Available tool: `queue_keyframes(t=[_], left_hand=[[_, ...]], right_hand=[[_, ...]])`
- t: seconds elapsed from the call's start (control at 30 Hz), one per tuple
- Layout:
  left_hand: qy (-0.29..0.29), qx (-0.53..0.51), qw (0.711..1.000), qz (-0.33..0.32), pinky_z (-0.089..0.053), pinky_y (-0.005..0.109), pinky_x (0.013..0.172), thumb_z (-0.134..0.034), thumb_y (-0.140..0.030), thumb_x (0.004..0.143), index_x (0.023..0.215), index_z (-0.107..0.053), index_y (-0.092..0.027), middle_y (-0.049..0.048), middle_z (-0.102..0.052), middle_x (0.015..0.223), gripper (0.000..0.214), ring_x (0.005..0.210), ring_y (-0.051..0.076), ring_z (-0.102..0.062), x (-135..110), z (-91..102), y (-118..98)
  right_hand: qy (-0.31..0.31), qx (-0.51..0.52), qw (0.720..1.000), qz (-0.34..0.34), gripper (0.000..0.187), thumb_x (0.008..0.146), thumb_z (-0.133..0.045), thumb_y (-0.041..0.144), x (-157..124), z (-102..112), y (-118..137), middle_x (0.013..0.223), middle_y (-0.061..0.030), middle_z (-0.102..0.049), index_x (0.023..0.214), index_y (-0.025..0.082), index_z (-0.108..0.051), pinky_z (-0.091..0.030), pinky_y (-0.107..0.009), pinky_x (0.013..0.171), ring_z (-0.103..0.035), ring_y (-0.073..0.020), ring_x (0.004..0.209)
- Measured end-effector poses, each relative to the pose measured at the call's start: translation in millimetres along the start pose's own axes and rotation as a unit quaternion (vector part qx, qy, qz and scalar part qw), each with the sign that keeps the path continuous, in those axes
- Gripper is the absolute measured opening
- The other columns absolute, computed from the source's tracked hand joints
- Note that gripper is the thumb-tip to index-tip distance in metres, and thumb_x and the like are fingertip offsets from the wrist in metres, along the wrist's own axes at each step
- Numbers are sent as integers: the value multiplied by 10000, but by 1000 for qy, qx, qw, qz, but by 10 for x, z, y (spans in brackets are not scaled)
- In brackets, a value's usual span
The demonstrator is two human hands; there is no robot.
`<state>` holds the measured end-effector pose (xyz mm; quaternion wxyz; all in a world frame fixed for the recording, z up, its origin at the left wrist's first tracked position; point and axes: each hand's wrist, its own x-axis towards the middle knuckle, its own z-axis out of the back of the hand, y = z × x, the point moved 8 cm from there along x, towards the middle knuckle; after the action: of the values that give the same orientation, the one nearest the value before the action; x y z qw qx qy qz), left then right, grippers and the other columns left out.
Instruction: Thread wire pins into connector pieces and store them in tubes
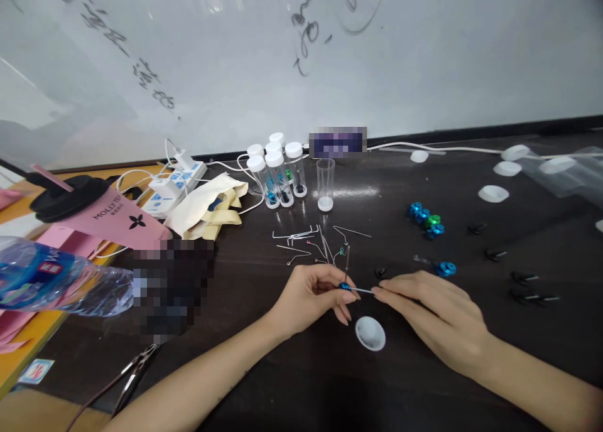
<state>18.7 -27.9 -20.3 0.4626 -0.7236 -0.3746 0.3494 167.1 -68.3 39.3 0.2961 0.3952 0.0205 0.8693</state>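
Observation:
Between its thumb and fingers, my left hand (313, 297) pinches a small blue metal part (345, 286). A thin wire rises from that part. My right hand (438, 316) is closed at the fingertips on a thin silver rod (362, 290), whose other end meets the blue part. Just below the hands is a small white cup (370, 333) with tiny dark bits inside. Beyond my left hand lie several bent wires (325, 243) and L-shaped hex keys (296, 233). A small black part (380, 272) rests near my right fingertips.
Blue and green metal parts (426, 220) and black pieces with pins (522, 278) lie to the right. Capped clear tubes (285, 174) and an uncapped tube (325, 184) stand behind. White caps (494, 194), pliers (136, 375), a bottle (61, 278) and a pink cup (117, 215) surround the area.

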Motion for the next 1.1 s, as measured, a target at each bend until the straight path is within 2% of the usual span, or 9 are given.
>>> queue_keyframes(t=[0.23,0.37,0.6,0.8,0.97,1.1], left_hand=[[-2,33,999,-1,-567,215,539,-777,-279,737,864,-684,-95,24,-675,633,243,522,111,-655,-12,19,9],[-2,48,999,-9,-563,217,589,-763,-268,754,864,-685,-104,22,-680,644,212,549,105,-659,-27,17,-7],[-6,83,995,-53,-581,269,667,-737,-255,780,878,-703,-111,70,-709,831,179,645,119,-668,-27,44,-43],[2,98,994,-57,-582,280,664,-724,-281,793,876,-700,-110,95,-711,916,192,657,124,-666,-25,47,-55],[8,111,993,-47,-582,280,664,-718,-306,798,867,-697,-113,97,-717,895,207,668,136,-675,-46,34,-65],[5,126,991,-52,-584,286,672,-710,-313,804,847,-695,-116,80,-711,826,203,655,140,-675,-61,28,-83]], right_hand=[[45,11,999,-15,237,949,-492,88,-36,-44,-28,986,-65,-725,1095,161,-664,-543,-342,724,-683,-211,874],[35,2,999,5,243,944,-505,77,-48,-33,-1,986,-69,-719,1112,156,-662,-546,-340,733,-677,-211,883],[32,-11,999,20,225,958,-498,94,-38,-42,27,995,-76,-707,1093,145,-670,-550,-326,762,-672,-202,901],[48,-11,999,-20,230,994,-455,173,-4,-52,3,926,-56,-719,1027,159,-682,-568,-275,728,-694,-175,831],[54,-13,998,38,249,971,-453,82,-57,-63,48,993,-85,-697,1107,145,-653,-567,-298,731,-681,-190,898],[55,-1,998,39,265,950,-474,47,-95,-93,30,963,-93,-690,1147,119,-635,-561,-281,696,-682,-174,856]])
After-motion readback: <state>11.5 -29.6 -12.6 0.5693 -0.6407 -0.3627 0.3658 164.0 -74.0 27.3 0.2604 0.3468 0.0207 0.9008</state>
